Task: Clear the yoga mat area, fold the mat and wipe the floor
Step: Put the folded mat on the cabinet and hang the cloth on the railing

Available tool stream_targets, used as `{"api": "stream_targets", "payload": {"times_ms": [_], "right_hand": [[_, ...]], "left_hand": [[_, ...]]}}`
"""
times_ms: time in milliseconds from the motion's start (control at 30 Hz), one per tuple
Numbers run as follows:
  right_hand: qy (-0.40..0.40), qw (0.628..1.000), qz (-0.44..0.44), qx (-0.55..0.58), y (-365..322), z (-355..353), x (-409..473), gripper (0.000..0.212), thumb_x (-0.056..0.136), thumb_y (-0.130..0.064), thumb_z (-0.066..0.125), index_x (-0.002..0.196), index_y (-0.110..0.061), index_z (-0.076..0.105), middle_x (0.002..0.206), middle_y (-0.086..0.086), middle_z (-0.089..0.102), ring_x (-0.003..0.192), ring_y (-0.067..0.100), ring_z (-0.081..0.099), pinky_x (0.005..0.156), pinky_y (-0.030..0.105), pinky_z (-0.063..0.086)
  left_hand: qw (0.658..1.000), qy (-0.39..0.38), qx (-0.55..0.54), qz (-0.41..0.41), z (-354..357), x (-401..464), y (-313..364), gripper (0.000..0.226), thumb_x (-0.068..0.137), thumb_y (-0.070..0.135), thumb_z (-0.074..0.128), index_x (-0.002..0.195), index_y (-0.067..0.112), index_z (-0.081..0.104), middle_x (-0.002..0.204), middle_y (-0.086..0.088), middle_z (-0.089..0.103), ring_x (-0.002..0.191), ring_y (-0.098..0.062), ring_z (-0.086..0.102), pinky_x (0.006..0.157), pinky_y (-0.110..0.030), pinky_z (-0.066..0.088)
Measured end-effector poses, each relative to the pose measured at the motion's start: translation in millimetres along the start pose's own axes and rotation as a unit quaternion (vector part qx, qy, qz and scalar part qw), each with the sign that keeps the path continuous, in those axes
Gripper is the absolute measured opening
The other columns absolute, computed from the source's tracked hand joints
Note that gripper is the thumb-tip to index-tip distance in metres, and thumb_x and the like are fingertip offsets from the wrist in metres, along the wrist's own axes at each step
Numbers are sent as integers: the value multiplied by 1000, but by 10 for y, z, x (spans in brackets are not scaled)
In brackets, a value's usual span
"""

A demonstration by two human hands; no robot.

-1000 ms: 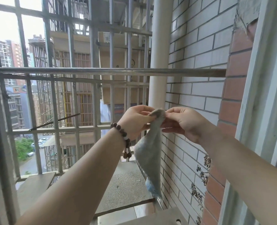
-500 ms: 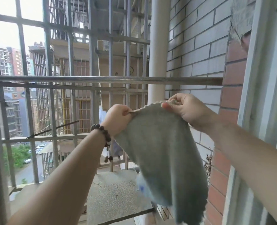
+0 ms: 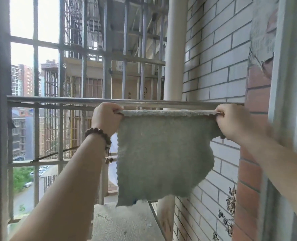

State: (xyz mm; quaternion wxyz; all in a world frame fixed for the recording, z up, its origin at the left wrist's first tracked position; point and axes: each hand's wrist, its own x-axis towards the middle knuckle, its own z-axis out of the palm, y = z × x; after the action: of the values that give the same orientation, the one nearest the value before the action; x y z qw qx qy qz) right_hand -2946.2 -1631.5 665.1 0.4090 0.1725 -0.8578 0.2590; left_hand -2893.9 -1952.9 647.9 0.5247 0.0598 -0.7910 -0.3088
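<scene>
Out at the window grille, the left hand [image 3: 107, 119] has its grip curled tight around the top left corner of the grey cloth [image 3: 161, 157], beaded bracelet [image 3: 99, 134] sitting at the wrist. The cloth is held spread wide in the air, its top edge pulled straight and level just under the metal rail [image 3: 57, 100], close to it but whether it touches I cannot tell. Below that edge it hangs free, its lower edge ragged and uneven above the concrete ledge [image 3: 123, 221]. It looks light, soft and limp, a fluffy wiping cloth with no stiffness at all, so it will sag wherever it is not held; the two top corners are the right places to take it. Over on the right, the right hand [image 3: 231, 122] pinches the other top corner, fingers closed on the fabric, beside the brick wall [image 3: 214, 70]. Judging by the pose, it is about to be draped over the rail.
</scene>
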Motion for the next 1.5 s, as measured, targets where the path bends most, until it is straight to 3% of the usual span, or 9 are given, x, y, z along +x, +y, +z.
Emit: {"api": "stream_targets", "payload": {"times_ms": [200, 400, 567, 667, 833, 933, 1100, 1300, 1500], "right_hand": [[11, 880, 170, 443, -108, 220, 139, 21, 95, 0, 50, 82, -10, 63, 78, 11, 63, 43, 24, 64, 43, 30, 55], [49, 865, 138, 479, -265, 245, 486, 32, 96, 3, 44, 75, -13, 61, 74, 8, 65, 58, 24, 69, 71, 41, 60], [83, 898, 89, 422, -455, 213, 866, 30, 92, -11, 45, 73, -19, 66, 72, 5, 69, 76, 33, 70, 77, 50, 57], [58, 919, 80, 381, -518, 273, 1147, 27, 80, -22, 44, 68, -16, 67, 77, 10, 69, 87, 39, 66, 78, 50, 55], [-135, 987, 17, 86, -555, 324, 1292, 62, 94, -33, 53, 149, -26, 25, 147, 6, 40, 130, 27, 42, 106, 35, 36], [-78, 996, -43, 11, -563, 277, 1255, 49, 90, -37, 61, 134, -20, 50, 132, 12, 54, 118, 26, 50, 94, 31, 39], [-187, 976, -85, -70, -541, 205, 1144, 17, 82, -30, 73, 95, -18, 72, 75, -10, 59, 82, 14, 56, 75, 23, 40], [-130, 988, -86, -23, -394, 364, 1166, 5, 83, -16, 72, 79, -18, 73, 69, -10, 59, 68, 2, 52, 57, 18, 37], [-26, 996, -81, -20, -362, 471, 1288, 10, 88, -17, 64, 79, -21, 65, 82, 1, 64, 84, 22, 59, 76, 29, 46]], "left_hand": [[886, -13, -373, -274, 43, 81, 88, 7, 90, 0, 62, 87, 0, 69, 61, -8, 70, 52, -17, 67, 52, -25, 57], [886, 78, -414, -194, 147, 464, 54, 33, 86, 30, 73, 78, -3, 70, 70, -14, 72, 74, -31, 73, 76, -37, 60], [920, 140, -340, -139, 232, 1060, 11, 55, 81, 48, 67, 75, -6, 64, 74, -27, 67, 75, -45, 68, 75, -55, 57], [946, 111, -279, -123, 251, 1297, 95, 36, 85, 39, 60, 82, 5, 72, 74, -16, 70, 67, -33, 68, 68, -36, 59], [988, -125, 88, 3, 297, 1312, 153, 56, 90, 22, 64, 142, 17, 43, 138, -7, 48, 117, -25, 54, 98, -34, 46], [991, -30, 120, 51, 177, 1256, 136, 41, 91, 20, 63, 131, 15, 57, 132, -10, 55, 116, -25, 54, 97, -34, 43], [973, -159, 148, 84, 148, 1165, -21, 26, 89, 13, 66, 115, 15, 70, 124, -2, 64, 113, -20, 60, 97, -25, 44], [987, -124, 84, 61, 384, 1085, -174, 22, 85, 23, 72, 106, 18, 74, 109, 0, 70, 90, -9, 58, 85, -20, 42], [996, -43, 62, 52, 491, 1209, 12, 14, 88, 20, 67, 97, 13, 76, 96, -2, 68, 95, -20, 62, 81, -22, 42]]}}
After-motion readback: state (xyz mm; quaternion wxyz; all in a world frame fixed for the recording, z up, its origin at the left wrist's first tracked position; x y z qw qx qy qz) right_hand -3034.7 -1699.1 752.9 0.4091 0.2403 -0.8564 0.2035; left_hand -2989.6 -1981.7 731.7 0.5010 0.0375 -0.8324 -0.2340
